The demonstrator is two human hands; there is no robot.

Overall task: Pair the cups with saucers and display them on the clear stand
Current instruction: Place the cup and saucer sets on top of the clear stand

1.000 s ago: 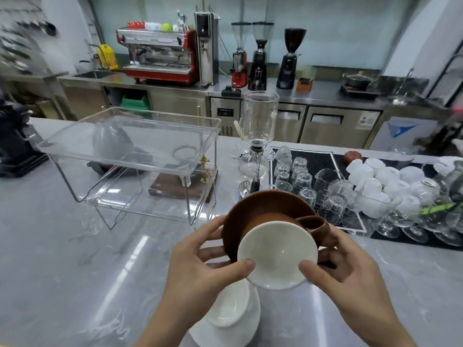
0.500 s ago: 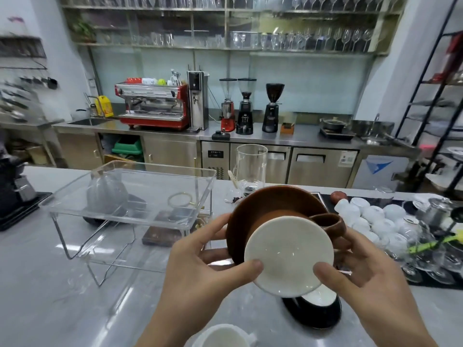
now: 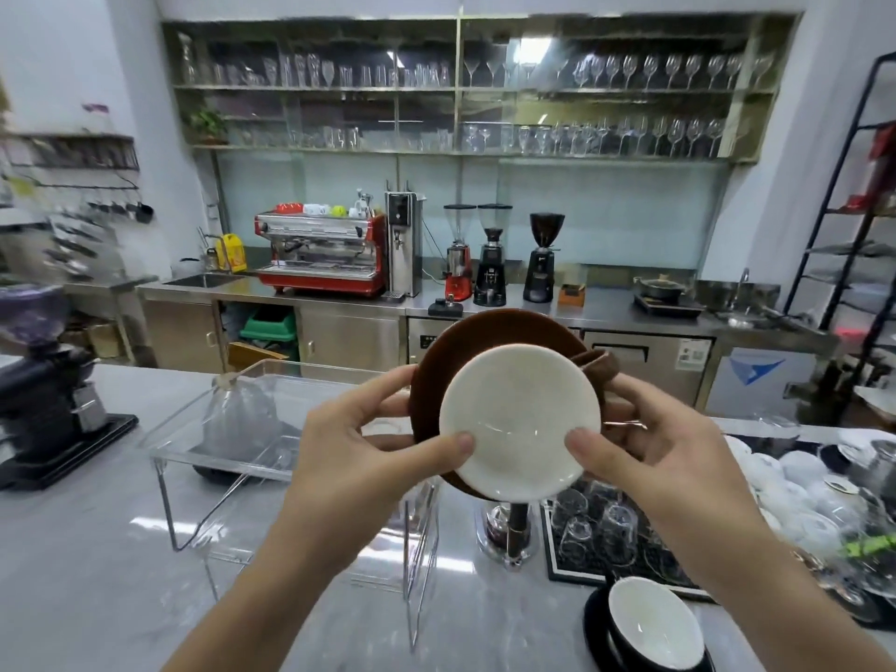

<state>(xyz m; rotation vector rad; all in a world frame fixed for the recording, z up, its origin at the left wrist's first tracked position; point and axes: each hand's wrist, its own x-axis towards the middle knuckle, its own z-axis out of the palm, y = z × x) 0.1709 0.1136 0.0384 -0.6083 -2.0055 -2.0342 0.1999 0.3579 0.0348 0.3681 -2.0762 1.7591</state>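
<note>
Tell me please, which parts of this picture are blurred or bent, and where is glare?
Head view: the left edge is motion-blurred and the black shelf frame at right bows from the wide lens; ceiling light glares on the counter; the white saucer and both hands, left and right, look sharp.

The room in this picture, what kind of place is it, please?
Most likely a café or coffee bar work area. A red espresso machine and three coffee grinders stand on the steel back counter, and shelves of wine glasses line the wall above.
</note>
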